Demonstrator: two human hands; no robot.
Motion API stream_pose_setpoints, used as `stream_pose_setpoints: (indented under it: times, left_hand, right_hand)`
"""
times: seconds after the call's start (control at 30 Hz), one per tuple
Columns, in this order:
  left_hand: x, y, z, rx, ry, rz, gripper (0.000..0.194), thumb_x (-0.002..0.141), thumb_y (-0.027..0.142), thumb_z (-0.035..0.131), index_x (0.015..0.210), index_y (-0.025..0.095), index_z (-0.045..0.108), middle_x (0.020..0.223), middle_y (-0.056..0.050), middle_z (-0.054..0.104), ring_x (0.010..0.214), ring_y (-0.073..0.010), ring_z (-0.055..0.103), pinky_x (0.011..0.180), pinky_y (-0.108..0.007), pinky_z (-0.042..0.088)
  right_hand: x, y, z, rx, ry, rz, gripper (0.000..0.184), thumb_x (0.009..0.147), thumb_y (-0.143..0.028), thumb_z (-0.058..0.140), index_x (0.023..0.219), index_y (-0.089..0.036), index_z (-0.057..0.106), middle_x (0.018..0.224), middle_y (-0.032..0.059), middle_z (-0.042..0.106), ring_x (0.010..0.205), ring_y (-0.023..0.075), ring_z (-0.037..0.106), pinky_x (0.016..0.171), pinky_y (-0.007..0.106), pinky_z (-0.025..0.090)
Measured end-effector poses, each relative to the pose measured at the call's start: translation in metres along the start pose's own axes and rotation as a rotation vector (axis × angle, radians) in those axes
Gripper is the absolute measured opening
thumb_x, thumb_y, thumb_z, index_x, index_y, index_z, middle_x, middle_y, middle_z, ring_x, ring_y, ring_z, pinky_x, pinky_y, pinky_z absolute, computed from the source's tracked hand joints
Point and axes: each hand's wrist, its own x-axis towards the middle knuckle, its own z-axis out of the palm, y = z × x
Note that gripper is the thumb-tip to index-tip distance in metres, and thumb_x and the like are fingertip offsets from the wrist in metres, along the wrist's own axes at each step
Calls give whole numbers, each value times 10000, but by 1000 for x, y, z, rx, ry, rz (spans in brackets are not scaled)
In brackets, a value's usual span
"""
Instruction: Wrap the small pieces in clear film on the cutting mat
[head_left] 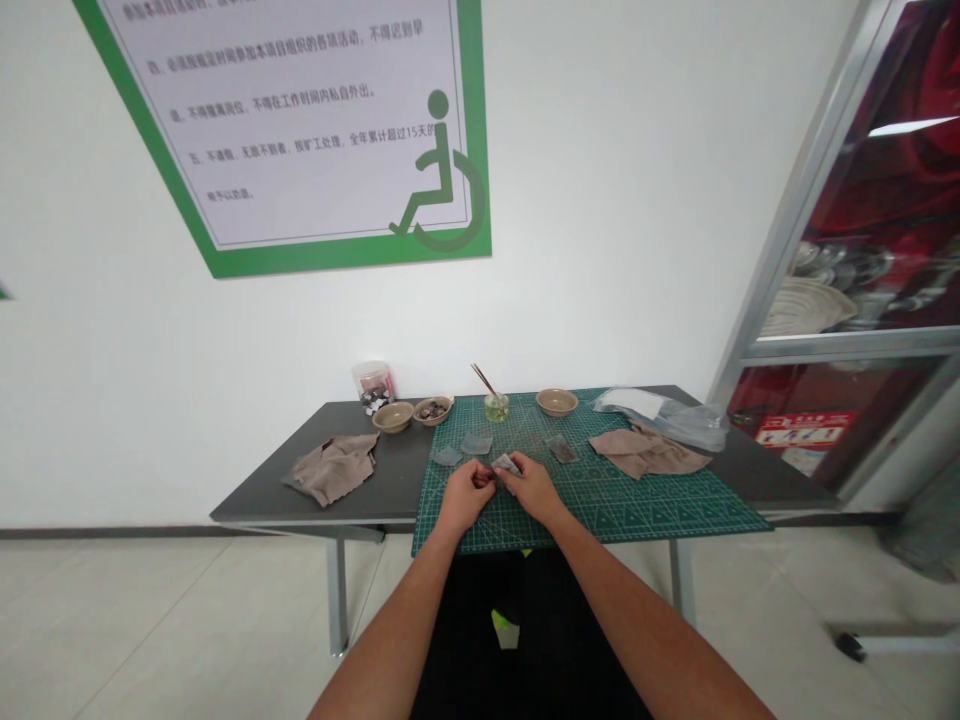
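Bare forearms point(405, 620) reach over the green mat point(622, 500); above its near half, the left hand's point(465, 497) grip pinches a small dark piece point(486, 477), the right hand's point(534, 487) a grey sheet point(507, 463). Probably sanding; the next stroke calls for steady counterpressure.

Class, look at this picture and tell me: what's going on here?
The person's right hand holds a small grey piece over a green mat on a dark table. The left hand is curled close beside it; I cannot tell what, if anything, it grips. Beyond stand a jar with thin sticks and some bowls, with a brown cloth on either side.
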Motion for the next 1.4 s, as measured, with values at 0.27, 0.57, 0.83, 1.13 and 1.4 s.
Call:
stream_pose_setpoints:
  times: [0.27,0.57,0.83,1.13,1.4]
  left_hand:
    - [1,-1,0,-52,20,-28,86,687,182,597,768,154,586,690,15,607,636,-115,559,622,-228,436]
    - [2,-1,0,-51,27,-14,79,681,197,611,734,159,566,675,15,596,628,-119,556,618,-234,431]
    - [3,-1,-1,-55,-14,-9,68,705,213,611,699,165,563,667,21,598,629,-114,547,622,-231,416]
    - [4,3,-1,-154,-13,-56,141,641,120,642,722,174,540,652,45,590,613,-107,555,605,-221,424]
    - [3,1,0,-223,-6,-45,380,645,118,659,994,194,528,756,28,628,647,-113,589,645,-240,469]
  right_hand:
    - [-1,-2,-1,-22,-18,-30,139,740,-307,593,820,-197,622,722,-17,635,678,160,559,619,248,383]
    - [-4,-6,-2,-50,-23,-79,99,744,-245,572,786,-188,643,698,-25,611,662,139,535,611,234,367]
    - [-4,-6,-4,-57,12,-93,124,743,-207,591,830,-197,679,789,15,658,755,171,580,701,267,408]
    - [-4,-7,-5,-37,-16,-146,83,755,-235,623,801,-202,683,802,14,656,770,169,585,712,267,418]
    - [-2,-3,-4,14,-27,-161,113,771,-293,642,824,-203,685,836,22,660,807,169,592,761,282,425]
